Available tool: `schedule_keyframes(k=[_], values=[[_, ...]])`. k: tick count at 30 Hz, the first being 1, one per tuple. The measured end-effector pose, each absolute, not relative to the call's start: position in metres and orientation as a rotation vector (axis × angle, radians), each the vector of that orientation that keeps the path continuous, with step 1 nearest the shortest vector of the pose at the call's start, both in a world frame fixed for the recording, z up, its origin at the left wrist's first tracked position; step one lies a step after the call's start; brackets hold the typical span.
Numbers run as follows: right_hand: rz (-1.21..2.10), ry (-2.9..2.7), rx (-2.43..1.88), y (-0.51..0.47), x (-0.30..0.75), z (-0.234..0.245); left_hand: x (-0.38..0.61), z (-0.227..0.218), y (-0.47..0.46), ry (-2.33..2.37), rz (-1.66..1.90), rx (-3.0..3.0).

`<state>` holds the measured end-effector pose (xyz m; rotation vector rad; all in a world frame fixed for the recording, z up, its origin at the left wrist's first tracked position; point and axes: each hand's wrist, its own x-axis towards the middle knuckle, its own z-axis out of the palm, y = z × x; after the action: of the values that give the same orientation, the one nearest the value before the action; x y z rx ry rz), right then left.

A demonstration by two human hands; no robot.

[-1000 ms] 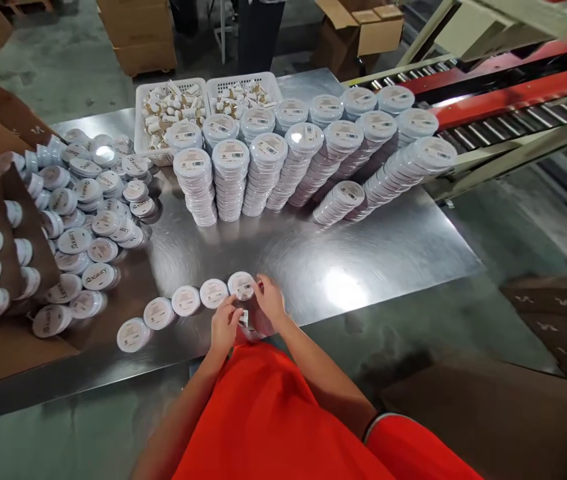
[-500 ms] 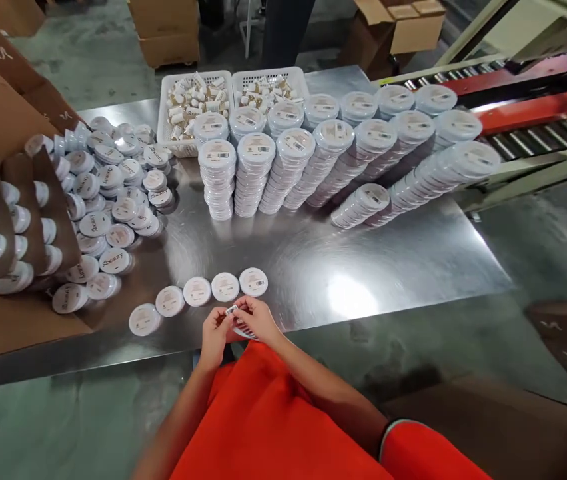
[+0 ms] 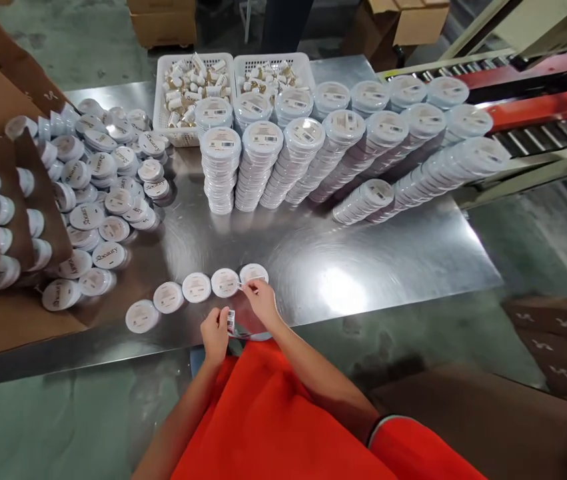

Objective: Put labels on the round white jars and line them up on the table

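Near the front edge of the steel table (image 3: 303, 293), my left hand (image 3: 215, 333) pinches a strip of barcode labels (image 3: 231, 321), which hangs in front of my red shirt. My right hand (image 3: 262, 300) is raised to a row of flat white round jars, its fingertips pinched on a small white label (image 3: 242, 286). Those fingertips are between the fourth jar (image 3: 224, 283) and the rightmost jar (image 3: 254, 273), partly covering the latter. Further left in the row are a third jar (image 3: 196, 287), a second (image 3: 168, 297) and the leftmost (image 3: 142, 316), all with printed faces up.
Tall stacks of jars (image 3: 263, 160) with barcodes on top stand at the back. Loose jars (image 3: 108, 167) are heaped at left beside an open carton (image 3: 13, 320) with dividers. Two white baskets (image 3: 160, 110) hold small bottles. A roller conveyor (image 3: 553, 143) runs at right.
My hands, formerly together at the label strip, have parted. The right one has moved up to the jars with a label; the left one keeps the strip. The camera view has shifted slightly.
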<state>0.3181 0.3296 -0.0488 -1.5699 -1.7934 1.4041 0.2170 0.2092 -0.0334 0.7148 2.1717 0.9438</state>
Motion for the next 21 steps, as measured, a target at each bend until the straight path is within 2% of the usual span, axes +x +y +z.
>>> schedule_keyframes(k=[7,11,21], values=[[1.259,-2.165,-1.724,0.349,0.295,-0.063,0.2,-0.047,0.22,2.08,0.604,1.334],[1.237,-2.182,-1.846,0.341,0.285,-0.063,0.201,-0.049,0.226,2.102,0.488,1.362],[1.049,-2.342,-1.916,0.338,0.277,-0.049,0.203,-0.045,0.227,2.119,0.451,1.332]])
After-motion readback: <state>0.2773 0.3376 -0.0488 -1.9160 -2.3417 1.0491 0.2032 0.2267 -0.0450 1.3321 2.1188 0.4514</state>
